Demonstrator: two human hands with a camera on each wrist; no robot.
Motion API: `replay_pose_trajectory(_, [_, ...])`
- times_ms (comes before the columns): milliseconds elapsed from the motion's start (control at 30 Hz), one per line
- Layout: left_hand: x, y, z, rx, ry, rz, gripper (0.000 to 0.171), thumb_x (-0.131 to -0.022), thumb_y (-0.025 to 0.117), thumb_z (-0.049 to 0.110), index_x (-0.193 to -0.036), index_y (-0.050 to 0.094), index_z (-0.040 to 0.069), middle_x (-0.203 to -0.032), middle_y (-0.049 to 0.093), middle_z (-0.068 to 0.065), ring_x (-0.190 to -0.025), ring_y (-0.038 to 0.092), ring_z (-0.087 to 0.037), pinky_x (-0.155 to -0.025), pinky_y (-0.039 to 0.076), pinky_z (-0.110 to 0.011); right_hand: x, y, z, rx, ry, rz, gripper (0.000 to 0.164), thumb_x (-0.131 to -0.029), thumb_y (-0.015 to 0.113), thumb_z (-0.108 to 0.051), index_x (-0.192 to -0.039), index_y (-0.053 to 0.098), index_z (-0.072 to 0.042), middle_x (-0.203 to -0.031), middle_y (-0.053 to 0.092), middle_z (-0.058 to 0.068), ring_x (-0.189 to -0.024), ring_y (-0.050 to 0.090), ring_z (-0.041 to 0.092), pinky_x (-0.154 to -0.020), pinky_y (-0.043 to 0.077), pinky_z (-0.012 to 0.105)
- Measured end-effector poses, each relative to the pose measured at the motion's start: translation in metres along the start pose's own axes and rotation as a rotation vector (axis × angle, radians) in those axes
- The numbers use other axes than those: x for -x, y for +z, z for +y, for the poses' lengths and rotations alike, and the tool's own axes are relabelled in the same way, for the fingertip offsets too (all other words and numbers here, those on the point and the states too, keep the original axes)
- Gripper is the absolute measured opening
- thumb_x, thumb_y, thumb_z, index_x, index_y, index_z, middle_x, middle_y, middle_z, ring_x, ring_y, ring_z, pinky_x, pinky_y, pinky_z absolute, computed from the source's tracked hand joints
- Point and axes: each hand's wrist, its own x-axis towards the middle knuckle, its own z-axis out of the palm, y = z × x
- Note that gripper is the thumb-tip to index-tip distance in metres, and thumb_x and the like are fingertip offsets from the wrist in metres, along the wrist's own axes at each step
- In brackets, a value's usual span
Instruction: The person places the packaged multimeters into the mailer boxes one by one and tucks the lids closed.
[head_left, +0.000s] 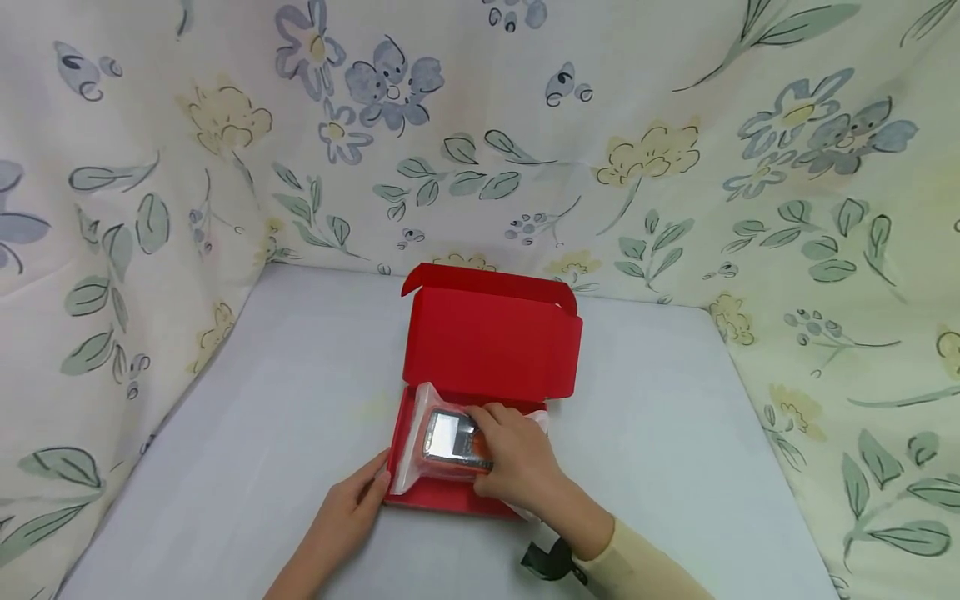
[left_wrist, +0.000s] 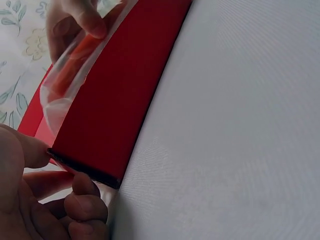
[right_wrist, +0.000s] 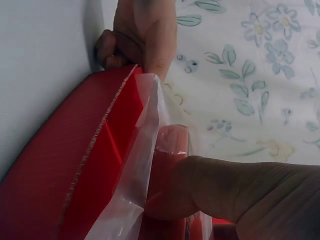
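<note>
An orange handheld device with a grey screen sits in a clear plastic bag, within an open red cardboard box. My right hand grips the bagged device by its right part, thumb on the near side and fingers over the far side. In the right wrist view the thumb presses the orange edge through the plastic. My left hand holds the box's near left corner, its thumb at the rim and its other fingers curled against the outside, as the left wrist view shows.
The box lid stands raised at the back, with its side and front flaps folded out. A white tabletop lies under the box. Floral cloth hangs behind and along both sides. A black strap piece shows by the right wrist.
</note>
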Motion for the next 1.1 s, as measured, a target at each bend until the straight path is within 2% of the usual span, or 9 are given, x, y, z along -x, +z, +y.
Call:
replay_pose_trajectory(433, [0.0, 0.0, 0.001, 0.037, -0.028, -0.021, 0.049, -0.106, 0.059, 0.029, -0.152, 0.052, 0.013, -0.146, 0.057, -0.013, -0.136, 0.052, -0.034, -0.102, 0.049, -0.05, -0.006, 0.014, 0.005, -0.02, 0.016, -0.083, 0.104, -0.056, 0.099, -0.03, -0.147, 0.051, -0.017, -0.134, 0.058, 0.002, -0.119, 0.053, 0.02, -0.09, 0.056, 0.045])
replay_pose_trajectory(633, [0.0, 0.0, 0.002, 0.031, -0.033, -0.016, 0.049, -0.106, 0.059, 0.029, -0.152, 0.052, 0.013, -0.146, 0.058, -0.013, -0.135, 0.053, -0.035, -0.101, 0.05, -0.049, -0.01, 0.017, 0.007, -0.02, -0.008, -0.105, 0.101, -0.058, 0.098, -0.031, -0.147, 0.052, -0.016, -0.134, 0.058, 0.003, -0.118, 0.053, 0.021, -0.09, 0.055, 0.047])
replay_pose_trajectory(1100, [-0.001, 0.001, 0.003, 0.029, -0.05, -0.007, 0.05, -0.105, 0.06, 0.03, -0.151, 0.052, 0.013, -0.146, 0.057, -0.015, -0.135, 0.052, -0.036, -0.1, 0.051, -0.049, -0.019, 0.024, 0.011, -0.027, -0.019, -0.149, 0.103, -0.059, 0.099, -0.028, -0.149, 0.05, -0.017, -0.136, 0.057, 0.001, -0.121, 0.053, 0.02, -0.089, 0.057, 0.041])
